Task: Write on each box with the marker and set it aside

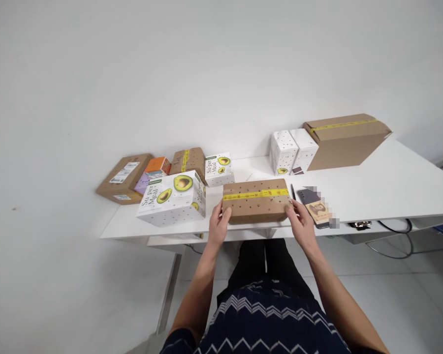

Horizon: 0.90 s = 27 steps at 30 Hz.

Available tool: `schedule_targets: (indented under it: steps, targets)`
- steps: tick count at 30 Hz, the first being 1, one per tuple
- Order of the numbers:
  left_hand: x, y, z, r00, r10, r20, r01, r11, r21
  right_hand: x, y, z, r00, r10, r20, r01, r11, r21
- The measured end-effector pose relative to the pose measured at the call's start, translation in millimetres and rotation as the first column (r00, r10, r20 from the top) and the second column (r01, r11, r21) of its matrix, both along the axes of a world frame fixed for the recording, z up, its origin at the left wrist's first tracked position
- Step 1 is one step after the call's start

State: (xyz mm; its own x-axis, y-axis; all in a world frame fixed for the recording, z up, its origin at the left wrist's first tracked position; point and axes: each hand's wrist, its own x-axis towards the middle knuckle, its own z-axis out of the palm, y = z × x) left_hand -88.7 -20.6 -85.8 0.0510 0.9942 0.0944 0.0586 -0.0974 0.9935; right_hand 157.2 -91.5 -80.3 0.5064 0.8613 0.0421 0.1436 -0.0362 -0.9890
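Observation:
Between my two hands is a brown cardboard box (256,205) with a yellow tape strip along its top, at the front edge of the white table. My left hand (219,223) grips its left end, thumb on the near side. My right hand (300,221) holds the right end in the same way. The fingers behind the box ends are partly hidden. Just right of the box lie a dark pen (293,191) and a phone (320,216) with a picture on its case. A white avocado-print box (173,199) stands to the left.
At the back left are a labelled cardboard box (123,179), an orange box (158,166), a taped brown box (192,160) and a smaller avocado box (218,167). Two white boxes (294,147) and a large carton (349,142) stand against the wall. Cables (395,241) hang below the white table (384,196).

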Motion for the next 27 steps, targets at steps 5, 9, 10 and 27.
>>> schedule_targets:
  steps: [5, 9, 10, 27]
  targets:
    - [5, -7, -9.1, 0.993, -0.019, 0.117, 0.006, 0.994, 0.110, 2, 3, -13.5, 0.994, 0.090, -0.061, -0.081, 0.988, 0.134]
    - [5, -19, -21.7, 0.991, -0.053, 0.122, 0.048, 0.998, 0.038, 2, 0, -33.5, 0.988, 0.065, -0.143, -0.055, 0.996, 0.073]
    - [5, -23, -22.2, 0.991, -0.064, 0.118, 0.062, 0.998, 0.017, 2, -2, -36.1, 0.985, 0.057, -0.163, -0.048, 0.997, 0.055]
    - [7, -32, -32.2, 0.998, 0.049, -0.047, -0.055, 0.989, -0.138, 0, -20, -28.2, 0.998, 0.033, 0.046, -0.026, 0.990, -0.137]
